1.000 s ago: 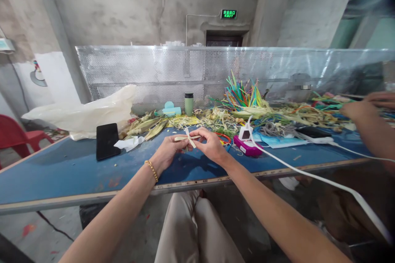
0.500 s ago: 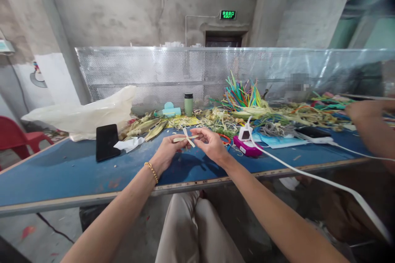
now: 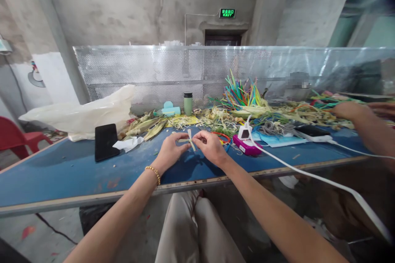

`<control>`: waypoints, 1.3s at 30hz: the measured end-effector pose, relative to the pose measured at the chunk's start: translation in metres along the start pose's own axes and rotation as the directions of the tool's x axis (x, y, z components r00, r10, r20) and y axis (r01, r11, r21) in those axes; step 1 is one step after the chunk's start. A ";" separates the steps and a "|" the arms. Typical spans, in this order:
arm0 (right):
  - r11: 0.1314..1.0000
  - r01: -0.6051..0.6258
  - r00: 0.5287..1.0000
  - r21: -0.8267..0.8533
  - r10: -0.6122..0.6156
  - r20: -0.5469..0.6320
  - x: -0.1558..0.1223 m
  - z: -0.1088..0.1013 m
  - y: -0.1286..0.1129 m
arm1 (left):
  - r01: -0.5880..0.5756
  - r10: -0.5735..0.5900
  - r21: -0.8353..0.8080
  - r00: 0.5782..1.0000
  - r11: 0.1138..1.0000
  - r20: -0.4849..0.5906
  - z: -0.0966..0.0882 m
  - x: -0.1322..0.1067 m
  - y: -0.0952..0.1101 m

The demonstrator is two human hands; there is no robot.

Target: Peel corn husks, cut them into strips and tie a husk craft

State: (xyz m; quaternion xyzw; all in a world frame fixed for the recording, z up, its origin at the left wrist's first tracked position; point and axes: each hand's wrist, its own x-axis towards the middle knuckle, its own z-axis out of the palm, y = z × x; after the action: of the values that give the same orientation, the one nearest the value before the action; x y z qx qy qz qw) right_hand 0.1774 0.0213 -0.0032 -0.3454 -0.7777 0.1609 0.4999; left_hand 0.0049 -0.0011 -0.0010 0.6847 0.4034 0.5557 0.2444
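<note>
My left hand (image 3: 171,151) and my right hand (image 3: 210,146) meet over the blue table (image 3: 61,172), both pinched on crossed pale husk strips (image 3: 190,138). The strips form a small cross between my fingertips, just above the tabletop. A gold bead bracelet (image 3: 153,171) is on my left wrist. Behind my hands lie a red ring (image 3: 221,136) and a heap of corn husks (image 3: 145,126).
A black phone (image 3: 103,141) and crumpled white paper (image 3: 128,144) lie to the left, by a large pale plastic bag (image 3: 83,113). A pink-and-white charger (image 3: 247,141) with a white cable sits to the right. Coloured strips (image 3: 240,92), a green cup (image 3: 188,104) and a perforated metal screen stand behind. Another person's arm (image 3: 364,125) reaches in at right.
My hands have closed together on the crossed strips and lowered slightly toward the table. The other person's hand at right has shifted a little left and down.
</note>
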 end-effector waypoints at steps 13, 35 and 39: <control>0.969 0.212 0.976 -0.125 -0.216 -0.019 -0.005 0.008 -0.002 | 0.111 -0.098 -0.116 0.988 0.987 0.117 0.003 -0.001 0.005; 0.994 0.105 0.994 -0.012 -0.105 -0.010 -0.007 0.005 -0.004 | 0.164 -0.132 -0.146 0.969 0.976 0.210 0.002 -0.002 0.003; 0.992 0.120 0.993 -0.033 -0.120 0.015 -0.005 0.003 -0.002 | 0.153 -0.123 -0.146 0.972 0.977 0.198 0.002 -0.001 0.002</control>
State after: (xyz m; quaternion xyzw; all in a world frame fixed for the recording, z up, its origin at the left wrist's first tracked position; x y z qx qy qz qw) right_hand 0.1751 0.0172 -0.0066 -0.3054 -0.8028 0.1197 0.4978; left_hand 0.0069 -0.0030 -0.0003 0.6824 0.3791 0.5007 0.3739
